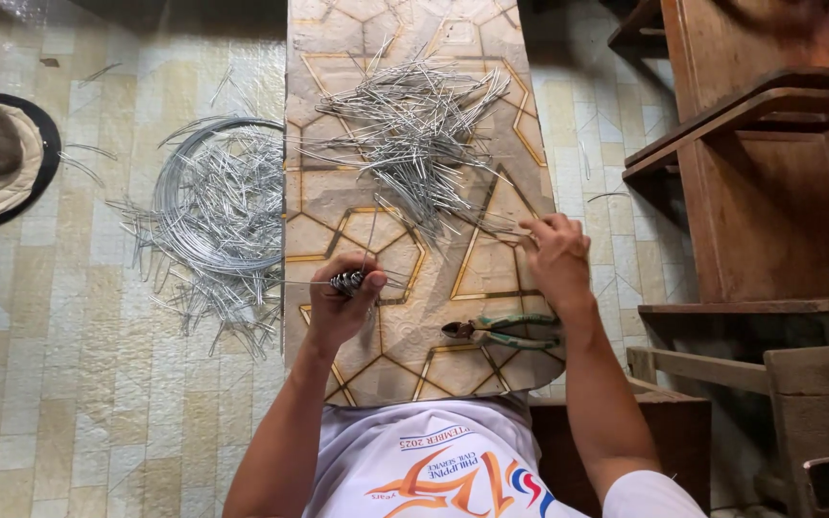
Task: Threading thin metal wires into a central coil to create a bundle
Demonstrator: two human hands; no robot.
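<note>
Left hand grips wire bundle; right hand pinches wire piece.

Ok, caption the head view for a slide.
Left hand grips a wire bundle; right hand picks from cut wires; pliers lie between.

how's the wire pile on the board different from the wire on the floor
The wire pile on the board is all short straight cut pieces, crisscrossed; the wire on the floor includes a large round coil with cut pieces scattered around it. The board pile lies just ahead of the right hand; the floor wire lies off to the left of the left hand. Both are thin, silvery metal.
</note>
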